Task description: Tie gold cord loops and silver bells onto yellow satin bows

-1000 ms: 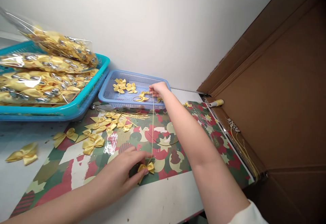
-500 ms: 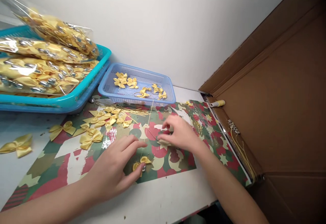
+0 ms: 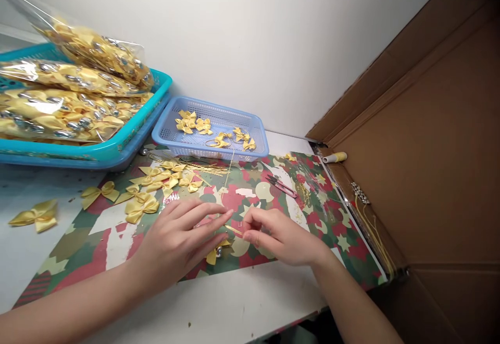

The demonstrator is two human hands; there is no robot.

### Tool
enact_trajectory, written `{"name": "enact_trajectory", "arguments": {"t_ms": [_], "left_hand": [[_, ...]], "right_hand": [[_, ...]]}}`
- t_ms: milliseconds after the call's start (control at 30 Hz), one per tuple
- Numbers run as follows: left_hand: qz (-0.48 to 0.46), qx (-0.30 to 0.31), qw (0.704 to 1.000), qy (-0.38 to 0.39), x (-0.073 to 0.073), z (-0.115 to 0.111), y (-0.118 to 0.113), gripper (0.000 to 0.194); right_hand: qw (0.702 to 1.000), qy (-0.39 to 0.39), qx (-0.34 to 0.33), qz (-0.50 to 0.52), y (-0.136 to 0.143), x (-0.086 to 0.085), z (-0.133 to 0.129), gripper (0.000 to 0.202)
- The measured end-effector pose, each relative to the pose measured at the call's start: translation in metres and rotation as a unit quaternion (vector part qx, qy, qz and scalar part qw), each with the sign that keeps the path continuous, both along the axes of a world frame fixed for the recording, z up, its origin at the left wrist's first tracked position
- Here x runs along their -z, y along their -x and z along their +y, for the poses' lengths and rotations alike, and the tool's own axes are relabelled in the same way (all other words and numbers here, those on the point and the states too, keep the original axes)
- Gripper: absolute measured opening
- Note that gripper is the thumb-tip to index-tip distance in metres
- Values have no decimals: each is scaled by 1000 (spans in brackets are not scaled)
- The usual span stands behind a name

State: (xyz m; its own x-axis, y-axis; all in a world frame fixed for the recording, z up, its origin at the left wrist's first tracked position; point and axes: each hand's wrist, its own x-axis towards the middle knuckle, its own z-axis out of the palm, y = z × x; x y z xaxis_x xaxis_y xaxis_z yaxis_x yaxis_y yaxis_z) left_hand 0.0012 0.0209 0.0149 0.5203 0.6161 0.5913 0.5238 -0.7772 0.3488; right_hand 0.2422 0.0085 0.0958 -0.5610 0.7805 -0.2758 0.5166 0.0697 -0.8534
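My right hand (image 3: 279, 235) is closed in a pinch on a thin gold cord (image 3: 233, 229), which runs leftward toward the fingers of my other hand. My left hand (image 3: 187, 232) is spread low over the mat with fingers stretched out and the thumb apart from the index finger. Under its thumb lies a yellow ribbon bow (image 3: 211, 257) with a small silver bead (image 3: 219, 252), partly hidden by the fingers. Beyond my right hand, a pair of thread snips (image 3: 282, 185) with pink handles lies on the patterned mat (image 3: 250, 260).
Loose yellow bows (image 3: 141, 207) and gold cords (image 3: 207, 167) lie at left. Behind them stands a blue basket (image 3: 213, 105) with several bows. Bagged bows (image 3: 58, 112) fill a turquoise basket (image 3: 128, 136). A thread spool (image 3: 335, 157) sits by the cardboard wall (image 3: 422, 140) at right.
My right hand has moved down and nearer, and the snips now show where it was. The gold cord now stretches between my hands. My left hand has shifted slightly, covering more of the bow.
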Motion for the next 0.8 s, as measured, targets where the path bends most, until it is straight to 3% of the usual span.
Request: {"name": "enact_trajectory", "arguments": {"t_ms": [100,200,300,367,433,500,567,667,800], "left_hand": [[-1,-15,1000,21,-8,5,2,24],[8,-40,999,22,-15,12,4,29],[35,-59,998,-13,-18,18,6,31],[47,-64,996,-40,-19,21,8,31],[57,-66,994,-68,-20,23,9,31],[74,-65,991,-92,-21,26,10,32],[89,-70,988,-106,-23,29,11,36],[95,-90,986,-102,-23,32,13,40],[44,-87,995,-13,-22,31,9,38]], "right_hand": [[999,-36,9,-5,12,1,4,14],[982,-168,23,-83,25,10,9,11],[912,-368,9,-181,36,24,12,11],[855,-469,6,-222,39,34,13,23],[811,-529,7,-249,37,40,14,31],[793,-549,8,-265,33,42,14,33],[795,-541,12,-274,27,42,14,33],[822,-499,34,-272,20,41,14,30],[907,-380,94,-156,22,44,12,24]]}}
